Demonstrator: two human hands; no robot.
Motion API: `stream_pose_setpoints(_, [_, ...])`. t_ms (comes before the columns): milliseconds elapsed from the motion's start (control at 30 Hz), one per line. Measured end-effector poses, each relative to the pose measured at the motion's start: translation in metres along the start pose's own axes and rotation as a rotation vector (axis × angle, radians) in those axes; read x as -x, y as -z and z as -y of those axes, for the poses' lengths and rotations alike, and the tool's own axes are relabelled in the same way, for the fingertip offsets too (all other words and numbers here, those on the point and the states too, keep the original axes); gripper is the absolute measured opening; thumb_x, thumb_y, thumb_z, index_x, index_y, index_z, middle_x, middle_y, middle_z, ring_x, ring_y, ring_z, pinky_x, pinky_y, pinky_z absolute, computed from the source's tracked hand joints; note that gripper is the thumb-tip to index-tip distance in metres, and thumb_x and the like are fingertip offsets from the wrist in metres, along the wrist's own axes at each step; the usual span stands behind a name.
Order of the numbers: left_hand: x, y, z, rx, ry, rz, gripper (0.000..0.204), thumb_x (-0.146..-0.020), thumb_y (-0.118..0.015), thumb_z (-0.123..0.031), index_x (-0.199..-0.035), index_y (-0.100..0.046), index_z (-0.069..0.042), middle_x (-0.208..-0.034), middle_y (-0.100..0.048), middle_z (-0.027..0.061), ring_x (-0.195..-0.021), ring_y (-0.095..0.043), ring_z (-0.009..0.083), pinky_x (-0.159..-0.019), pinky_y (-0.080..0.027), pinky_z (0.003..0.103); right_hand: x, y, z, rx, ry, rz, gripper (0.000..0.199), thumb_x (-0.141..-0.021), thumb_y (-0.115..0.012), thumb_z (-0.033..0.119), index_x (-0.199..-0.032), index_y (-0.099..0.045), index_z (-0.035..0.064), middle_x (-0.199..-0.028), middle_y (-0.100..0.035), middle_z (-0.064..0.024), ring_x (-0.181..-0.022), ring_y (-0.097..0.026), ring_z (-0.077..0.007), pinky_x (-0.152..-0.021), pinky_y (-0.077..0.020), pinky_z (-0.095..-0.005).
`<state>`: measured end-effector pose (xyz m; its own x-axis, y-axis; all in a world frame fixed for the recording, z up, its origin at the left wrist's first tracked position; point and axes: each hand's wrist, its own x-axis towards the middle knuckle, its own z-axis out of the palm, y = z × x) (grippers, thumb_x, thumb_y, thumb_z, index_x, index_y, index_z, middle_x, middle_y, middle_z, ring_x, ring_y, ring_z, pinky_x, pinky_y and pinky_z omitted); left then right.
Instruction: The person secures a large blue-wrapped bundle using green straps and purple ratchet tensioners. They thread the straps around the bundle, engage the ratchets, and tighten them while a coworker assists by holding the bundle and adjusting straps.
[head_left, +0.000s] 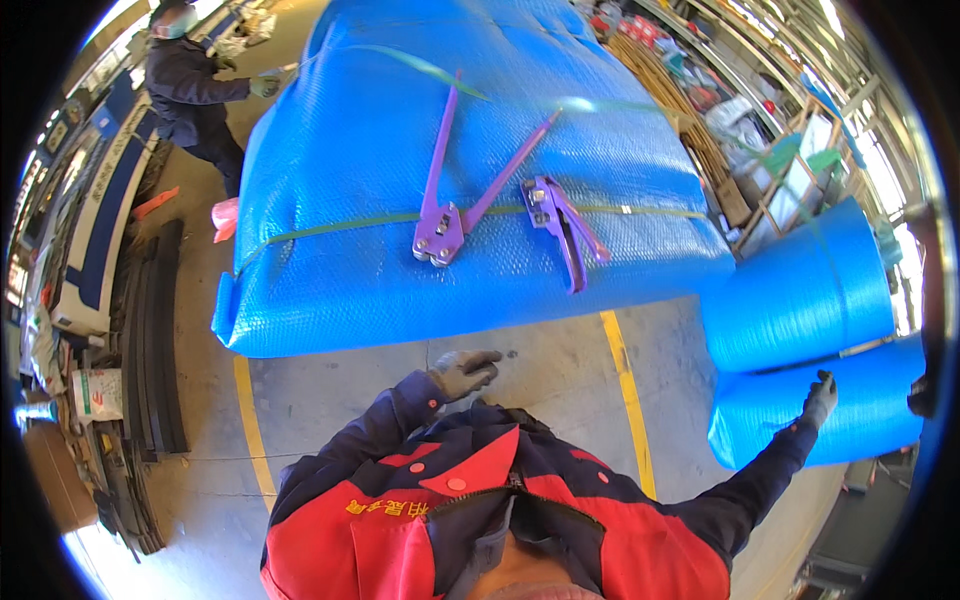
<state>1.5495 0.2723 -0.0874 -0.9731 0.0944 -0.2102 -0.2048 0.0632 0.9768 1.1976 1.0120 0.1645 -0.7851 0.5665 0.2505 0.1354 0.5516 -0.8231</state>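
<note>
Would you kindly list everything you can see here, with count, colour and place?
Wrapped bundle: one, blue, large, centre, raised above the floor.
Straps: two, green, running across the bundle.
Strapping tools: two, purple, lying on the bundle's near part, on the nearer strap.
Wrap rolls: two, blue, stacked at right.
Floor lines: yellow, on the grey concrete below the bundle.
Co-worker: one, dark clothes, at the bundle's far left corner.
Racks of stored goods: mixed colours, upper right.
Left hand: grey glove, free, below the bundle's near edge.
Right hand: dark glove, resting on the lower roll.
Jacket: red and navy, bottom centre.
</note>
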Motion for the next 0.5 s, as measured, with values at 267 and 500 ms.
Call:
stream_pose_setpoints(267, [-0.018,0.003,-0.096,0.161,-0.174,-0.124,0.059,-0.104,-0.064,-0.027,-0.153,-0.046,0.002,-0.125,-0.071,0.0154,-0.101,-0.069,0.0174,-0.085,-0.058,0.034,0.263,-0.172,0.216,-0.662,0.685,0.566,0.031,-0.099,-0.070,0.022,-0.127,-0.071,0.0081,-0.092,-0.061,0.0011,-0.072,-0.052,-0.0073,-0.057,-0.0401,-0.0233])
stream_pose_setpoints(500, [0.075,0.048,-0.139,0.996,-0.784,-0.704,0.098,-0.095,-0.056,-0.075,-0.160,-0.037,-0.004,-0.140,-0.062,0.0232,-0.112,-0.069,0.0352,-0.096,-0.058,0.041,0.544,-0.311,0.242,-0.608,1.181,1.706,0.030,-0.096,-0.069,0.020,-0.123,-0.067,0.0076,-0.106,-0.072,-0.0212,-0.094,-0.071,-0.0427,-0.078,-0.0561,-0.0492])
